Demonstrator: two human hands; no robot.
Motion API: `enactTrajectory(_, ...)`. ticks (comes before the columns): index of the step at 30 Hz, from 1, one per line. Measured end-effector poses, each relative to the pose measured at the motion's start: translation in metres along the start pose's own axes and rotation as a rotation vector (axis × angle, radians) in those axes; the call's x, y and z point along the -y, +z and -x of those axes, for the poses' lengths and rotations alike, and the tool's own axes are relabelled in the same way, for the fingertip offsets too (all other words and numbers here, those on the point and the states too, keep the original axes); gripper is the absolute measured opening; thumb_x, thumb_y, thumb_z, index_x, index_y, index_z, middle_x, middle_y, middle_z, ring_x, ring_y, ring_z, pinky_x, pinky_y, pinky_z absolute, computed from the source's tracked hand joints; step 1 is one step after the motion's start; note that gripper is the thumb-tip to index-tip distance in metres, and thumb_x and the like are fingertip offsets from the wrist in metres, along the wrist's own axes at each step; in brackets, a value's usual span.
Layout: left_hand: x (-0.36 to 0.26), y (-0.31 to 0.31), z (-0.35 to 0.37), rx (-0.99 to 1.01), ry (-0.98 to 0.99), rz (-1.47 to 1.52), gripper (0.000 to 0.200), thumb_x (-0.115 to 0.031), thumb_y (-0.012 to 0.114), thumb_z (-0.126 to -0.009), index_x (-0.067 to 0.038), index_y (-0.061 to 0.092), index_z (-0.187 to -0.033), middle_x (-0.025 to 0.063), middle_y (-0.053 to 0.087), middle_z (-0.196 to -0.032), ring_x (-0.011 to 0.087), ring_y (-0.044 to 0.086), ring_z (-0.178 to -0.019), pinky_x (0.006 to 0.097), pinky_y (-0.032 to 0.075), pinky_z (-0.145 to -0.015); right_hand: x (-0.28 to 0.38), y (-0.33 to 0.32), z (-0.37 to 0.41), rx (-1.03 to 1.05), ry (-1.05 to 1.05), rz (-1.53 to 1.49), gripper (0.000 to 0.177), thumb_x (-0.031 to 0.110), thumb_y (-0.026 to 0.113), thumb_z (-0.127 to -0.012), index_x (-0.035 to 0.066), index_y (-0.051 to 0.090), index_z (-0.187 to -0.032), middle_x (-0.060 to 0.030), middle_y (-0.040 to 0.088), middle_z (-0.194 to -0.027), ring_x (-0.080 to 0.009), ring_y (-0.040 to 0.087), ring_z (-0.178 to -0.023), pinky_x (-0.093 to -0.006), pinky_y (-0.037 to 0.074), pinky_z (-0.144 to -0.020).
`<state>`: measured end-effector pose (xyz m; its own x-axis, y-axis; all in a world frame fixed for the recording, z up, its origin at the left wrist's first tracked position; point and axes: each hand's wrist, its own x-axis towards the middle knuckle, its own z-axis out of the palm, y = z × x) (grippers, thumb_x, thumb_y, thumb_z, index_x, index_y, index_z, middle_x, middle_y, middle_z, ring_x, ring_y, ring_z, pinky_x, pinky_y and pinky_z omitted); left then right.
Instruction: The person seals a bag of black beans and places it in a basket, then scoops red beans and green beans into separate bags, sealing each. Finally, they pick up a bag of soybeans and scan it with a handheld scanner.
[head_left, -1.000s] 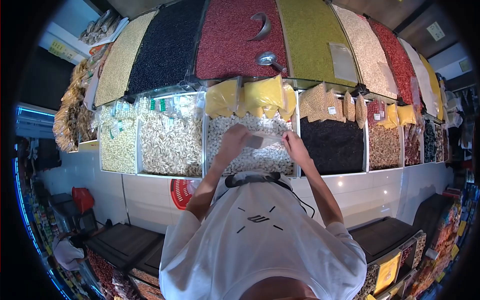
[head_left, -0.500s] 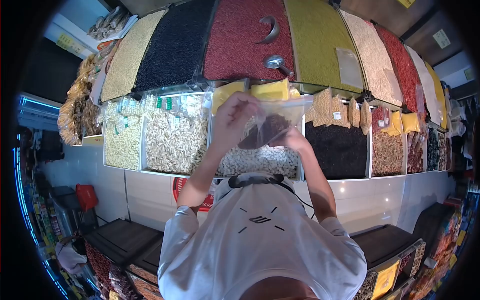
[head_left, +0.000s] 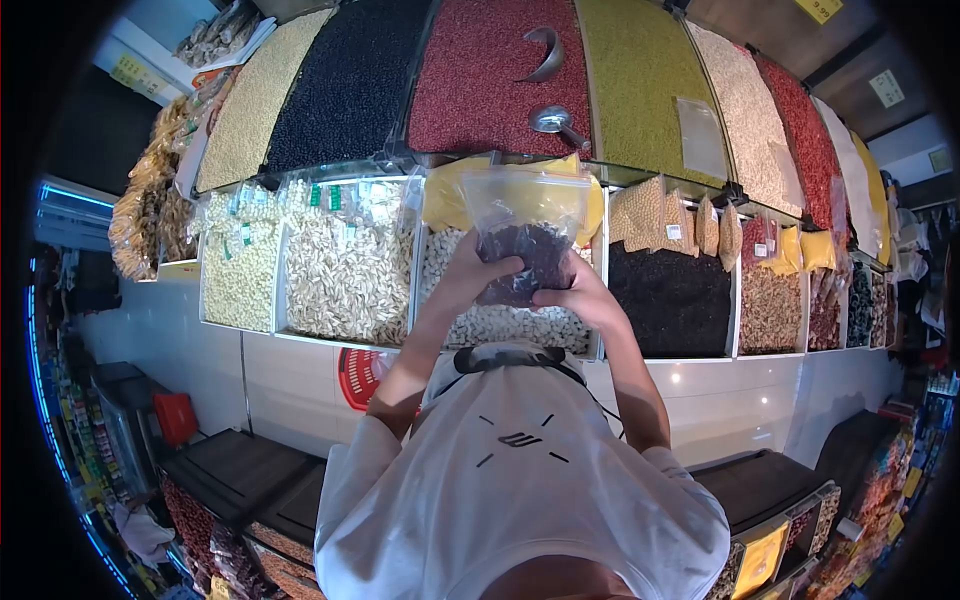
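Above the white-walled bin of pale beans [head_left: 413, 290], both hands hold up a clear, soft plastic zip bag [head_left: 525, 205] part-filled with dark reddish dried goods. The left hand [head_left: 468, 278] and right hand [head_left: 578, 295] are closed around its loaded bottom. It looks light, floppy and slippery, so cupping it beneath the contents seems the surest hold.

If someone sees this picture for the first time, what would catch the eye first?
The left hand and the right hand hold a clear bag of dark dried goods at the centre. Above it, sloping bins of red, green and black grains fill the top, and a metal scoop lies on the red bin.
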<state>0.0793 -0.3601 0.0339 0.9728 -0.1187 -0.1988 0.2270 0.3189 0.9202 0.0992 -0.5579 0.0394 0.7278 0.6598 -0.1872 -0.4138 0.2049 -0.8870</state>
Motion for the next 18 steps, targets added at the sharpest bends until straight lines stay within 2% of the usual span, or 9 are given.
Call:
enactTrajectory(2,0.007,-0.004,-0.001,-0.039,0.005,0.018,0.075,-0.001,0.077,-0.065,-0.001,0.041,-0.131,0.0079,0.055,-0.117,0.0176,0.053,-0.107,0.0306,0.043,-0.093,0.001,0.003,-0.001,-0.143,0.046,0.039,0.066,-0.008,0.068,-0.072,0.000,0.040,-0.131,-0.0062,0.058,-0.114,-0.0144,0.055,-0.103,-0.0286,0.048,-0.085)
enactTrajectory(3,0.010,-0.008,0.001,0.016,-0.024,0.088,0.072,-0.001,0.076,-0.066,0.000,0.042,-0.130,0.0082,0.056,-0.117,0.0177,0.054,-0.107,0.0310,0.043,-0.093,-0.001,0.001,-0.003,-0.142,0.046,0.039,0.066,-0.008,0.068,-0.072,0.000,0.040,-0.131,-0.0062,0.058,-0.114,-0.0144,0.055,-0.103,-0.0286,0.048,-0.085)
enactTrajectory(5,-0.003,-0.002,0.006,0.068,-0.055,0.159,0.069,0.000,0.074,-0.068,0.000,0.042,-0.129,0.0084,0.056,-0.117,0.0178,0.054,-0.107,0.0313,0.043,-0.093,-0.006,-0.002,-0.008,-0.173,-0.161,0.108,0.058,-0.006,0.068,-0.075,-0.001,0.044,-0.127,-0.0068,0.059,-0.109,-0.0150,0.058,-0.097,-0.0292,0.052,-0.075)
enactTrajectory(7,-0.017,0.006,0.011,0.100,-0.060,-0.149,0.061,0.000,0.071,-0.072,0.001,0.043,-0.126,0.0099,0.056,-0.117,0.0190,0.055,-0.107,0.0322,0.046,-0.091,-0.009,0.003,-0.007,-0.212,-0.153,0.066,0.053,-0.005,0.067,-0.076,-0.001,0.045,-0.124,-0.0071,0.060,-0.107,-0.0151,0.059,-0.092,-0.0287,0.053,-0.071)
enactTrajectory(8,-0.008,0.003,0.009,0.099,-0.060,-0.147,0.061,0.000,0.071,-0.072,0.001,0.043,-0.126,0.0099,0.056,-0.117,0.0190,0.055,-0.107,0.0322,0.046,-0.091,-0.010,0.005,-0.007,-0.250,-0.148,0.026,0.049,-0.003,0.066,-0.078,-0.001,0.046,-0.122,-0.0074,0.060,-0.104,-0.0152,0.061,-0.088,-0.0282,0.054,-0.067)
enactTrajectory(10,0.010,-0.002,0.004,0.001,-0.028,0.082,0.051,-0.001,0.069,-0.076,0.001,0.047,-0.121,0.0117,0.059,-0.113,0.0199,0.060,-0.100,0.0330,0.051,-0.083,-0.011,0.007,-0.007,-0.231,-0.124,-0.023,0.045,-0.002,0.065,-0.079,-0.001,0.047,-0.120,-0.0074,0.061,-0.102,-0.0149,0.061,-0.084,-0.0274,0.053,-0.063)
enactTrajectory(13,0.013,-0.003,0.005,0.024,-0.008,0.245,0.042,-0.003,0.068,-0.079,0.001,0.050,-0.117,0.0121,0.061,-0.106,0.0199,0.063,-0.091,0.0333,0.054,-0.076,-0.010,0.012,-0.006,-0.225,-0.109,-0.071,0.040,-0.001,0.062,-0.082,0.000,0.047,-0.119,-0.0071,0.061,-0.099,-0.0138,0.061,-0.078,-0.0259,0.052,-0.057)
enactTrajectory(18,0.008,0.002,0.007,0.025,0.036,0.311,0.037,-0.002,0.065,-0.081,0.001,0.051,-0.115,0.0119,0.063,-0.102,0.0203,0.064,-0.088,0.0348,0.055,-0.075,-0.013,0.014,-0.009,-0.228,-0.147,-0.035,0.038,0.000,0.059,-0.085,0.001,0.046,-0.121,-0.0065,0.062,-0.098,-0.0128,0.061,-0.076,-0.0253,0.051,-0.055)
